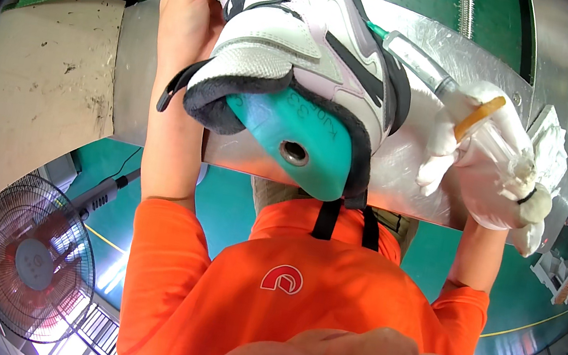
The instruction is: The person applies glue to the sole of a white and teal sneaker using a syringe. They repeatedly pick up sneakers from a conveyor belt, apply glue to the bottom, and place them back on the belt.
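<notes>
The left hand (187,12), bare, is wrapped around the side of a white sneaker with black trim (306,30), fingers closed on the upper so the shoe is held up off the metal worktop (409,174), near its front edge. The shoe sits on a teal plastic last (290,138), whose heel end with a metal-ringed hole points back toward the person; held this way, the shoe's far side is turned toward the other hand.

The right hand (492,161), in a white glove, is closed around a clear syringe-type applicator (419,59), with a yellow band across the knuckles. The applicator's green tip (374,28) lies against the shoe's side by a black stripe, apparently so it can reach that seam.

A standing fan (29,261) is beyond the worktop's left corner.
</notes>
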A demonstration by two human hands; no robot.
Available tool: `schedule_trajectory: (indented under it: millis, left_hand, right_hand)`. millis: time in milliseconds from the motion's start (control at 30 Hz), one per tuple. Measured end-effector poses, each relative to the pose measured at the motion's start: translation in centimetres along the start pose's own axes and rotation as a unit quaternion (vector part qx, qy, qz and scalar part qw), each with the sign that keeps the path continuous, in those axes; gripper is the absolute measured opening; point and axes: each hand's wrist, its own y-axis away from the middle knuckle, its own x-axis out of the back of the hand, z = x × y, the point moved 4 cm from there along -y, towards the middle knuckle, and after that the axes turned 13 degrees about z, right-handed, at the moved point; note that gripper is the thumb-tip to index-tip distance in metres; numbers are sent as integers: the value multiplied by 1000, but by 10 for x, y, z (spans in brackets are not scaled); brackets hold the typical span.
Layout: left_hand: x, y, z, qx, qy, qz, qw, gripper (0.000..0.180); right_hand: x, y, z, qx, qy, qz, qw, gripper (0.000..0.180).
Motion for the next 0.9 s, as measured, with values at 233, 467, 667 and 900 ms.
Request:
schedule_trajectory:
  millis: [233,467,667,900]
  left_hand:
    - [-3,2,0,7,17,-9,1000,51]
    - [-9,2,-2,9,42,-20,999,51]
    - [-5,-16,-8,-6,71,0,997,51]
    - [20,-138,33,-119,185,67,973,43]
  right_hand:
    - [5,4,1,6,-4,7,1000,75]
    - [10,9,4,17,-12,16,1000,83]
    - [21,22,4,68,-20,39,997,90]
    - [60,82,1,171,63,209,961,100]
